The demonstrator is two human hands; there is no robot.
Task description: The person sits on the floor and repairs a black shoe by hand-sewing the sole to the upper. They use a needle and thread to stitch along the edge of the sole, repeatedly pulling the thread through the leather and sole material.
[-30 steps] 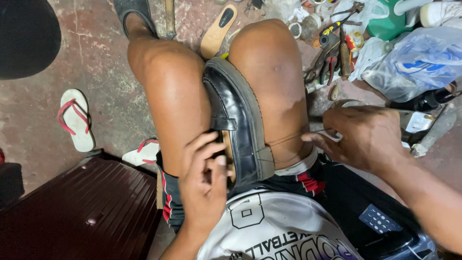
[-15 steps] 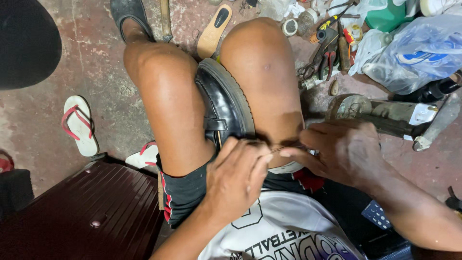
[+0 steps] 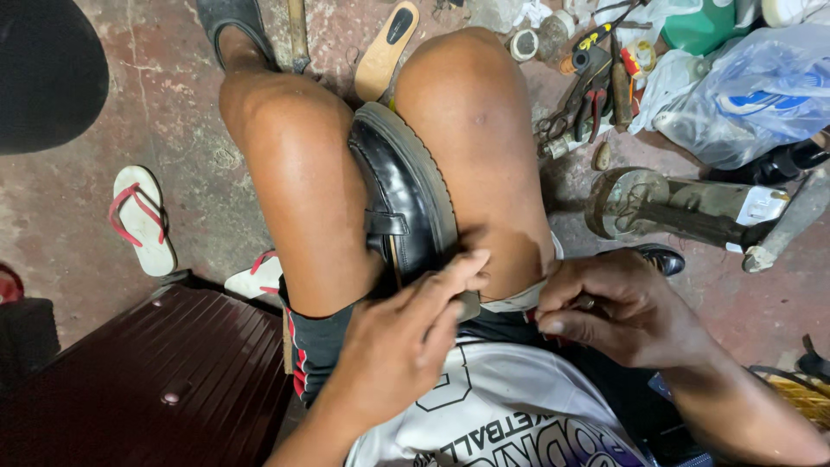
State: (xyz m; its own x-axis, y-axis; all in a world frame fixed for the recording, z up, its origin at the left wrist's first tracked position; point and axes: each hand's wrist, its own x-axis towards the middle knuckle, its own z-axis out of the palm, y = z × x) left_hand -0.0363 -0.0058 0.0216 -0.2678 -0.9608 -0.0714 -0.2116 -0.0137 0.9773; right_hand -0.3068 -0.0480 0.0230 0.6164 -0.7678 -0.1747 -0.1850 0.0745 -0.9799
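A glossy black leather shoe (image 3: 399,197) with a grey sole edge is wedged on its side between my bare knees. My left hand (image 3: 406,342) lies over the heel end, its fingers stretched flat against the sole rim. My right hand (image 3: 618,310) hovers just right of the heel by my right thigh, fingers pinched together as if on something thin; what it holds is too small to make out.
I sit over a stained concrete floor. A dark red wooden box (image 3: 147,380) is at lower left, white flip-flops with red straps (image 3: 140,220) beside it. A tan insole (image 3: 386,50), pliers and tools (image 3: 592,86), a plastic bag (image 3: 761,91) and a metal shoe last stand (image 3: 683,207) lie ahead and right.
My left hand moved from the shoe's opening to the sole rim at the heel. My right hand came in from the right, then drew back slightly with fingers pinched. The view tilted down.
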